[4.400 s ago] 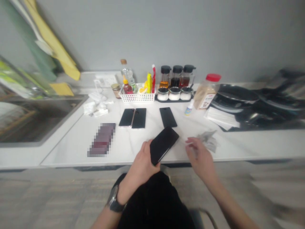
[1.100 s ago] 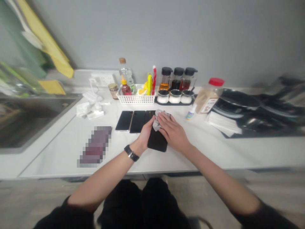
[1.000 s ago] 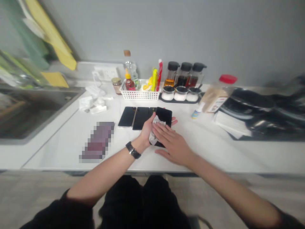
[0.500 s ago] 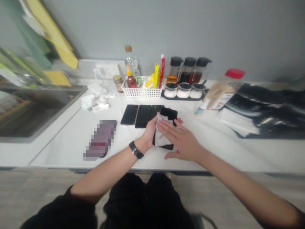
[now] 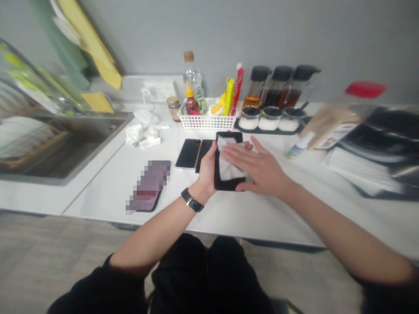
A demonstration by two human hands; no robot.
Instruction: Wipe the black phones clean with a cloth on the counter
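My left hand (image 5: 208, 169) grips a black phone (image 5: 225, 186) from its left side and from beneath, with fingertips showing at the right edge. Across the phone's screen lies a crumpled pale cloth (image 5: 228, 169). My right hand (image 5: 262, 168) presses flat on that cloth, fingers stretched out and thumb near the phone's lower right corner. Behind my left hand, another dark phone (image 5: 204, 152) lies partly hidden on the counter, beside a black phone with a light rim (image 5: 188, 153). A pixelated purple phone-shaped item (image 5: 151, 185) rests farther left.
A white basket (image 5: 207, 122) of bottles and packets stands at the back, right of crumpled tissues (image 5: 144, 133). Condiment jars (image 5: 269, 120), a small white bottle (image 5: 299, 146) and a red-lidded container (image 5: 337, 120) are to the right. The sink (image 5: 70, 174) is at left.
The held phone is raised and turned straighter, with both hands still on it. The cloth now lies more spread over the screen. The whole view has shifted slightly.
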